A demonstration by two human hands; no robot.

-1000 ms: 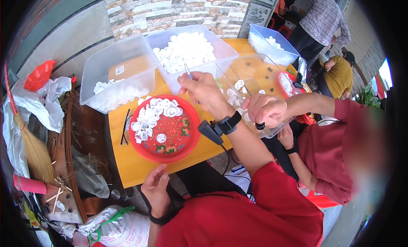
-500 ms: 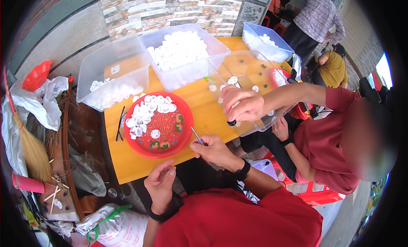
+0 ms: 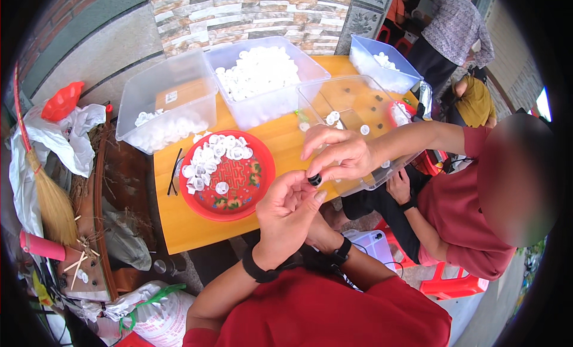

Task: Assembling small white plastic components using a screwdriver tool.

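Note:
My left hand [image 3: 283, 213] is raised just right of the red tray, its fingers curled but the thumb apart from them. Its fingertips meet a small black round part [image 3: 314, 179], which a co-worker's hand [image 3: 343, 155] pinches from above. I cannot see a grip of my own on that part. Behind my left hand is my right hand [image 3: 323, 232], mostly covered, so its fingers and anything in them are hidden. The round red tray [image 3: 270, 183], with a printed pattern, holds several small white round pieces [image 3: 206, 159] mostly along its left and far sides.
Clear plastic bins [image 3: 123, 123] with white pieces line the far side of the yellow table [image 3: 173, 239]. A clear lid or shallow bin [image 3: 352, 96] lies at right. Thin black-framed glasses [image 3: 175, 173] rest left of the tray. A co-worker in red [image 3: 441, 216] sits close at right.
My left hand has moved up and right to the black part, and the co-worker's hand has lowered it slightly. My right hand, which held a thin metal-tipped tool, is now behind my left.

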